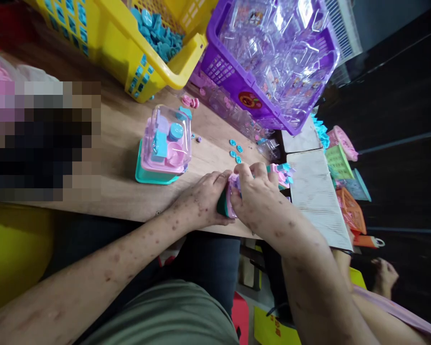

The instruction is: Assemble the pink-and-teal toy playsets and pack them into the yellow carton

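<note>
My left hand (208, 199) is wrapped round the left side of a small pink and green toy box (231, 209) near the table's front edge. Over the top of the same box, my right hand (255, 196) has its fingers bent down around a purple part, which they mostly hide. To the left on the table stands a finished-looking box (165, 148) with a clear lid, a pink tray and a teal base; teal and pink pieces show inside. Small teal discs (236, 151) lie beyond my hands. Pink and teal pieces (283, 175) sit just right of my right hand.
A yellow basket (129, 57) of teal parts and a purple basket (244, 93) of clear covers stand at the back. A white-topped table (314, 196) adjoins on the right, with coloured baskets beyond. Another person's arm and foot show at the lower right.
</note>
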Motion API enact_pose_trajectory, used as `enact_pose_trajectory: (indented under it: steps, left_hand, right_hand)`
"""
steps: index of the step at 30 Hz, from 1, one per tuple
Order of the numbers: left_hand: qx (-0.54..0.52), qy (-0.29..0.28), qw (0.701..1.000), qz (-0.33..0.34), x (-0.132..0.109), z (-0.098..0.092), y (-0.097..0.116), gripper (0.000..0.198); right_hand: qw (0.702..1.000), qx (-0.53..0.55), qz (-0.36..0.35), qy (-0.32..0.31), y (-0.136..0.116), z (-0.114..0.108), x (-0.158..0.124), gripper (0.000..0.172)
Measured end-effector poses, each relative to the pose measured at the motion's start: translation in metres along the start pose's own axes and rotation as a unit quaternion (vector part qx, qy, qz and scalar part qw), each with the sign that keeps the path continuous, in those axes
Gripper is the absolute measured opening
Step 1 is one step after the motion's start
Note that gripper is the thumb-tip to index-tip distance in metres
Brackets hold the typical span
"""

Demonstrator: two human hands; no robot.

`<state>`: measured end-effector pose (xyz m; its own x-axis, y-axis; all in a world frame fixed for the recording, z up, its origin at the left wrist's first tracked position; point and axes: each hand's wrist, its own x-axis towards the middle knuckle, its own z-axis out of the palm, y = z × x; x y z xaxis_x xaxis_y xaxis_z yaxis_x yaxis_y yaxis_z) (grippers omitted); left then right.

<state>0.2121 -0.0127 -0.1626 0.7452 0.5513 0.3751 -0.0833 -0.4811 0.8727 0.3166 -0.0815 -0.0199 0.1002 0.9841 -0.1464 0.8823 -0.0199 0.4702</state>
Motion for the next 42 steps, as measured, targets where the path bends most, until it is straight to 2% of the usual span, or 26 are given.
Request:
enact_pose_trajectory:
  steps: [5, 9, 13, 18, 23, 26, 29, 31, 34, 35, 39, 42]
  left_hand:
    - [-0.001, -0.015, 1.0, -0.001, 0.0, -0.001, 0.001, 0.112]
    - [0.012, -0.029, 0.999, -0.033, 0.002, -0.006, 0.01, 0.112]
    - [0.013, -0.04, 0.998, -0.051, 0.003, -0.009, 0.015, 0.11]
    - [0.021, -0.041, 0.998, -0.031, 0.004, -0.007, 0.014, 0.11]
    - [0.031, -0.031, 0.999, -0.021, 0.004, -0.006, 0.012, 0.101]
    - [0.03, -0.033, 0.999, -0.005, 0.004, -0.006, 0.01, 0.106]
    - [0.028, -0.033, 0.999, 0.005, 0.004, -0.006, 0.005, 0.114]
    - [0.027, -0.034, 0.999, 0.01, 0.002, -0.007, 0.003, 0.116]
    - [0.02, -0.034, 0.999, 0.017, 0.0, -0.007, 0.001, 0.116]
    - [0.018, -0.032, 0.999, 0.014, -0.001, -0.008, 0.001, 0.116]
    - [0.017, -0.027, 0.999, 0.002, -0.002, -0.008, 0.001, 0.117]
    - [0.006, -0.021, 1.0, 0.011, -0.001, -0.005, -0.001, 0.119]
  right_hand:
    - [0.997, -0.076, -0.018, -0.009, -0.005, -0.005, 0.0, 0.036]
    - [0.995, -0.091, -0.025, -0.025, -0.006, -0.006, 0.0, 0.036]
    - [0.996, -0.075, -0.031, -0.035, -0.005, -0.009, 0.001, 0.038]
    - [0.997, -0.062, -0.034, -0.037, -0.005, -0.011, 0.004, 0.04]
    - [0.997, -0.011, -0.014, -0.073, -0.005, -0.01, 0.01, 0.04]
    - [0.997, 0.013, -0.005, -0.079, 0.003, -0.013, 0.008, 0.041]
    - [0.992, 0.052, -0.059, -0.098, 0.018, -0.02, 0.005, 0.041]
    - [0.989, 0.104, -0.081, -0.063, 0.027, -0.022, 0.008, 0.042]
    - [0.977, 0.205, -0.01, 0.055, 0.034, -0.013, 0.017, 0.044]
    - [0.97, 0.231, 0.01, 0.073, 0.034, -0.007, 0.02, 0.045]
    - [0.956, 0.283, 0.048, 0.062, 0.025, 0.015, 0.024, 0.046]
    - [0.958, 0.267, 0.082, 0.067, 0.016, 0.021, 0.019, 0.046]
